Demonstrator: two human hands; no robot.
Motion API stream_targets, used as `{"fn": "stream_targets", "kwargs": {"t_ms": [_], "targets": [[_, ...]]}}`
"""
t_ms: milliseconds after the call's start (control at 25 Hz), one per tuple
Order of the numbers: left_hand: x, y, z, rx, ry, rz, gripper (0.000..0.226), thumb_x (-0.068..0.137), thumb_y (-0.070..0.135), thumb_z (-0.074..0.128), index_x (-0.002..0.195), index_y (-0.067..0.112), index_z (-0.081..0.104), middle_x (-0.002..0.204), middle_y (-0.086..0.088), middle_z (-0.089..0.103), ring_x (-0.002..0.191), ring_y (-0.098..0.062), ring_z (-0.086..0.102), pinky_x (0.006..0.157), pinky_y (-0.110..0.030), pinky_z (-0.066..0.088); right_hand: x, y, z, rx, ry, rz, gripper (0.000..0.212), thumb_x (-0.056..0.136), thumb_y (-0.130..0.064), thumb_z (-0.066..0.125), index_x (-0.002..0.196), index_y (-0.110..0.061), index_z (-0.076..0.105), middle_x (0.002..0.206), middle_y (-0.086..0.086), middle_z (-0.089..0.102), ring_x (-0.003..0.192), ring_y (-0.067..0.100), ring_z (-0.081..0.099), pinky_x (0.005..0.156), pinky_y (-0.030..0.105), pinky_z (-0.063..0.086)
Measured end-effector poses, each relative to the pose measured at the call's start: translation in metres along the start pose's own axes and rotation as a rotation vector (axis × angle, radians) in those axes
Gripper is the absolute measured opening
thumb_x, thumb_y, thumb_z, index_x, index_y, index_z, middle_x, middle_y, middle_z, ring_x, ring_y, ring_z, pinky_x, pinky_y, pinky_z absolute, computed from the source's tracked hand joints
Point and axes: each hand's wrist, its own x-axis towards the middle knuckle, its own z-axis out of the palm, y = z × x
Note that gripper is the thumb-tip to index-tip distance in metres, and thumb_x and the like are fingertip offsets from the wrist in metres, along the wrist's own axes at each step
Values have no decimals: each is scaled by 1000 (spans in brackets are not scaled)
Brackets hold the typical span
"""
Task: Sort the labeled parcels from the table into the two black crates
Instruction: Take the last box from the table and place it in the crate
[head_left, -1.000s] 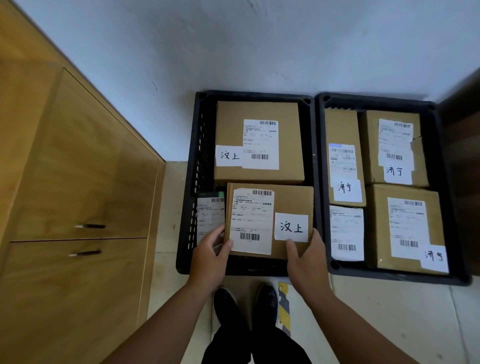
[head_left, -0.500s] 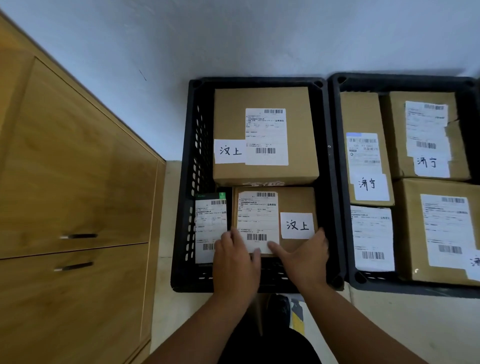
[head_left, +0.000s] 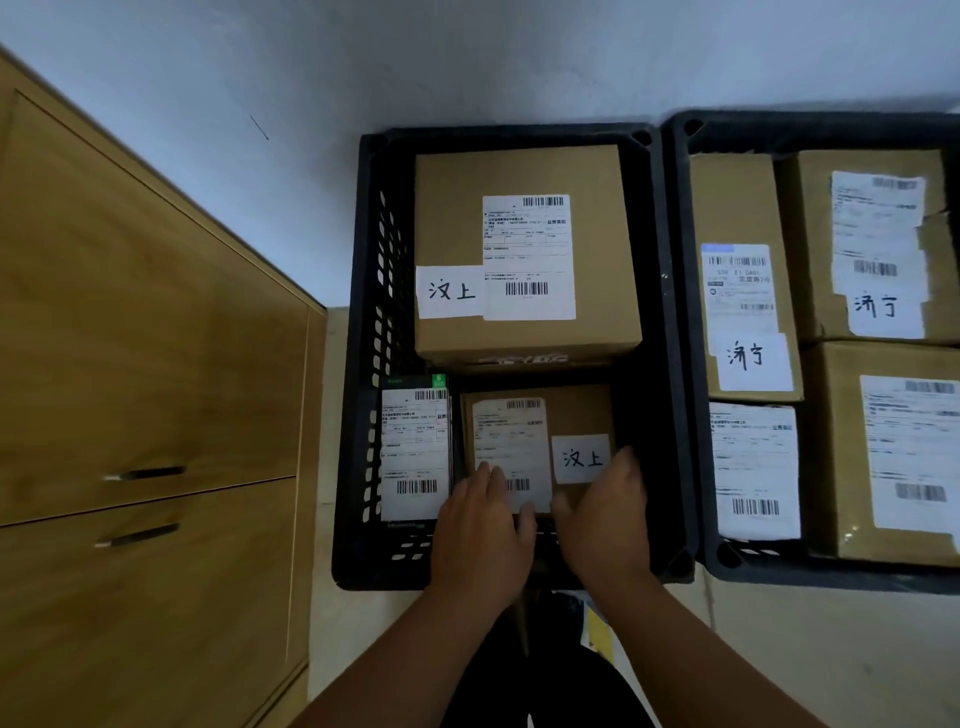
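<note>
A small brown parcel (head_left: 582, 410) with a shipping label and a handwritten white tag lies low in the near part of the left black crate (head_left: 363, 322). My left hand (head_left: 480, 535) rests on its near left edge and label. My right hand (head_left: 602, 519) holds its near right corner. Behind it in the same crate sits a larger brown parcel (head_left: 524, 249) with the same tag. A flat dark parcel (head_left: 415, 452) stands at the left. The right black crate (head_left: 680, 322) holds several labeled parcels.
A wooden cabinet (head_left: 145, 389) with two handles stands left of the crates. A pale wall runs behind them. Both crates sit on a light floor, and my dark trousers and shoes show below the left crate.
The small parcel has gone down from the crate's rim deep into the left crate. Both hands followed it down and moved closer together on its near edge.
</note>
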Motion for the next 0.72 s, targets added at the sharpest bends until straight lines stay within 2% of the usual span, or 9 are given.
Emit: {"fn": "stream_targets", "kwargs": {"t_ms": [80,120,200,360,520,600,720], "targets": [[1,0,1,-17,-36,-2,58,107,46,39,152,11,42,156,-5,46,138,-20,45,114,-31,33,-5,1,-2,-186,-62,-120,52,97,-20,61,144,-5,45,152,14,41,139,28,42,108,38,47],[3,0,2,-26,-59,-4,55,106,47,39,148,12,46,151,-5,52,134,-20,49,111,-31,37,-4,1,-4,-230,-121,-151,38,100,-21,56,135,-6,54,147,11,47,133,25,49,102,36,51],[8,0,3,-64,-120,-16,53,106,49,39,142,13,52,144,-5,57,127,-21,55,107,-32,43,2,1,-3,-266,-254,-177,25,103,-20,51,123,-7,59,133,10,56,118,23,60,93,36,56],[21,-7,7,-156,-231,-70,55,105,55,37,140,16,54,140,-5,58,123,-21,57,103,-32,47,13,3,5,-222,-380,-173,26,105,-17,48,128,-4,51,130,14,57,116,25,61,95,31,53],[25,-7,7,-124,-228,-68,52,106,52,38,140,16,55,138,-5,53,120,-22,58,100,-37,50,15,4,8,-238,-408,-183,34,106,-24,48,134,-5,46,133,13,55,119,25,59,100,33,51],[16,-1,-5,-127,-176,-18,45,107,45,42,139,17,56,136,-4,55,118,-19,58,98,-35,50,4,0,-6,-180,-373,-215,32,105,-23,49,134,-8,51,134,11,58,118,22,60,100,34,52],[-14,11,-40,-145,-126,57,41,106,39,48,143,23,53,140,3,53,124,-15,53,102,-31,46,-25,-2,-52,-145,-247,-235,44,104,-24,51,147,-15,46,147,4,53,131,19,53,107,32,46]]}}
